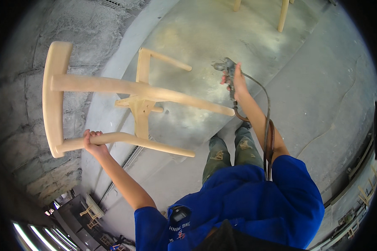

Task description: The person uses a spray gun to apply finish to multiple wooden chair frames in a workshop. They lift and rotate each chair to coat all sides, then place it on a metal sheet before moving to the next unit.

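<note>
My left hand (95, 143) is closed round a rear post of a pale wooden chair frame (142, 90), close to its curved top rail (54, 100). The frame is held up and tilted on its side, its legs pointing to the right. It has no seat panel, and bare crosspieces show between the legs. In my right hand (238, 81) is a dark spray gun (228, 71), its nozzle turned left toward the frame. The fingers wrap its handle. A hose (267, 113) runs from the gun down along my right forearm.
Legs of another wooden piece (283, 16) stand at the top right. A stained, grey textured wall (25, 113) rises on the left. More wooden frames show at the lower left (90, 215) and at the right edge (366, 192). A thin cord (333, 125) lies on the grey floor.
</note>
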Motion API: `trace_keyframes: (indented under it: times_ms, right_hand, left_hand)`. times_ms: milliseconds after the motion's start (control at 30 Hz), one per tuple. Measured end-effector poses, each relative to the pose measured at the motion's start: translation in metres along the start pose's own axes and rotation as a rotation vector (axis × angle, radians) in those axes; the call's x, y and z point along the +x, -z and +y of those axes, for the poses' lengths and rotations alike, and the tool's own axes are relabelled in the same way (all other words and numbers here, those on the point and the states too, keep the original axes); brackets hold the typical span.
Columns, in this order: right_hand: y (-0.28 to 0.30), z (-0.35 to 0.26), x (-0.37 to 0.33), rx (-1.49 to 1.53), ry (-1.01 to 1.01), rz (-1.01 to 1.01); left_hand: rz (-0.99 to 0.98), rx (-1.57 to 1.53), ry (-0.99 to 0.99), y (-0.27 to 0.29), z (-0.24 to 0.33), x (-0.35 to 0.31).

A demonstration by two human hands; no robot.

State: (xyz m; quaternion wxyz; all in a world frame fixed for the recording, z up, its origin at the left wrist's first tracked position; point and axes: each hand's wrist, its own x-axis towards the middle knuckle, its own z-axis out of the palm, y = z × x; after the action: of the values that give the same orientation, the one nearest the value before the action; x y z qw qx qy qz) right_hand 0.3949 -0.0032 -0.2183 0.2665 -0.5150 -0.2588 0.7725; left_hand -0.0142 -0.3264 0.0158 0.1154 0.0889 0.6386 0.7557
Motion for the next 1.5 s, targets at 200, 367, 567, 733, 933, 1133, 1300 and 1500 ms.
trace_keyframes:
  times_ms: [200, 367, 567, 733, 933, 1133, 1300, 1500]
  right_hand:
    - [0.081, 0.087, -0.049, -0.036, -0.022, 0.133]
    - [0.088, 0.143, -0.127, -0.216, -0.041, 0.241]
    - [0.012, 0.218, -0.131, -0.498, -0.132, 0.189]
    - [-0.150, 0.257, -0.076, -0.337, -0.028, -0.127]
    - [-0.327, 0.294, -0.021, 0.042, -0.019, -0.197]
    - [-0.343, 0.350, -0.021, 0.062, -0.162, 0.005]
    - [-0.282, 0.367, -0.046, -0.098, -0.239, 0.116]
    - [-0.290, 0.319, -0.101, 0.061, -0.117, -0.088]
  left_hand:
    - [0.202, 0.343, -0.164, 0.005, -0.028, 0.051]
    - [0.152, 0.759, -0.415, 0.055, -0.172, -0.007]
    - [0.071, 0.425, 0.196, 0.122, -0.268, -0.129]
    - [0.046, 0.525, 0.275, 0.133, -0.245, -0.093]
    - [0.044, 0.540, 0.322, 0.134, -0.227, -0.053]
    - [0.022, 0.510, 0.334, 0.142, -0.225, -0.050]
    - [0.014, 0.473, 0.331, 0.144, -0.221, -0.047]
    - [0.014, 0.453, 0.286, 0.145, -0.218, -0.033]
